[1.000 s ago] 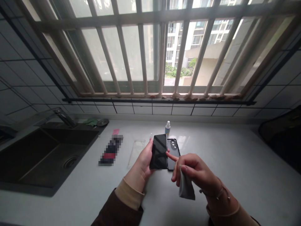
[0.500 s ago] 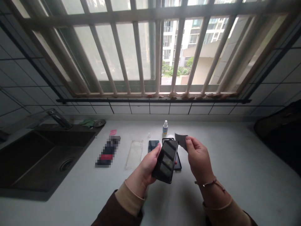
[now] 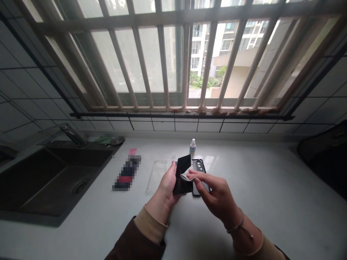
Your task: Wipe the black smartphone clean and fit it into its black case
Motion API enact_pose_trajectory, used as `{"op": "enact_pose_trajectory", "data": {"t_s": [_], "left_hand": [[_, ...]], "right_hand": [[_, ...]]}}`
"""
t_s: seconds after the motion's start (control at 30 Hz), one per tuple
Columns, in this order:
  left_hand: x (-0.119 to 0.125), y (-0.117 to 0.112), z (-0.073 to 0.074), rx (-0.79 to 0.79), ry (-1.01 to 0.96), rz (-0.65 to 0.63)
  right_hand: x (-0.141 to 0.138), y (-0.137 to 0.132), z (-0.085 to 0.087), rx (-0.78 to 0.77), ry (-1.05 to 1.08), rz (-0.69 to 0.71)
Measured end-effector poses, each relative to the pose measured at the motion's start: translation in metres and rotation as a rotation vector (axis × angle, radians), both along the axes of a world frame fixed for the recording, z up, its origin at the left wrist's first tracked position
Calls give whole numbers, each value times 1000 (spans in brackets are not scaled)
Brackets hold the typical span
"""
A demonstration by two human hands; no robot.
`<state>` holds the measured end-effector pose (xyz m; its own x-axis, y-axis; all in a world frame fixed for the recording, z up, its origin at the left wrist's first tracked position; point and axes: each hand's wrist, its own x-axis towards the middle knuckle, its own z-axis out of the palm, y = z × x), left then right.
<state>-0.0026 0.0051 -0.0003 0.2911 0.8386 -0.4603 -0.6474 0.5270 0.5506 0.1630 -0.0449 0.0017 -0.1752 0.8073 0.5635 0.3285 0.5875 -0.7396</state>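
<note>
My left hand (image 3: 168,185) is closed around the left edge of a black smartphone (image 3: 184,163), held above the counter with its dark screen facing up. In my right hand (image 3: 214,189) is a small grey cloth (image 3: 186,176), pressed by the fingertips against the middle of the screen. Beneath my right fingers lies a dark phone case (image 3: 200,166) with camera cutouts, partly covered. A clear phone case (image 3: 156,177) rests to the left of my left hand. Just beyond the phone stands a small white bottle (image 3: 192,147).
At the left is a dark sink (image 3: 54,184) with a faucet (image 3: 72,135). A pixelated dark and red object (image 3: 127,174) and a pink slip (image 3: 132,151) lie on the white counter (image 3: 271,187). A black bag (image 3: 325,155) sits at the right edge.
My right hand has moved left and down, bringing the cloth from beside the phone onto its screen. The phone has shifted left and turned a little, uncovering more of the dark case.
</note>
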Motion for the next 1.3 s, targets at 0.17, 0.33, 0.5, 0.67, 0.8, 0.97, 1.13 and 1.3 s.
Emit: {"op": "enact_pose_trajectory", "data": {"t_s": [0.17,0.33,0.5,0.67,0.8,0.97,1.13,1.3], "left_hand": [[-7,4,0,21,31,12],[-12,1,8,162,52,105],[-12,-1,13,175,-27,159],[-14,-1,18,105,-130,212],[-17,-6,23,170,-140,89],[-17,-19,18,216,-121,-329],[-7,-33,4,91,-279,-768],[0,-34,-9,5,-326,-880]], "right_hand": [[1,-6,8,70,15,166],[1,-8,12,100,55,250],[2,-8,13,53,143,301],[6,-10,13,-64,141,314],[11,-1,5,-373,368,16],[24,27,-8,-552,776,-422],[25,30,0,-528,919,-303],[17,18,13,-683,911,37]]}}
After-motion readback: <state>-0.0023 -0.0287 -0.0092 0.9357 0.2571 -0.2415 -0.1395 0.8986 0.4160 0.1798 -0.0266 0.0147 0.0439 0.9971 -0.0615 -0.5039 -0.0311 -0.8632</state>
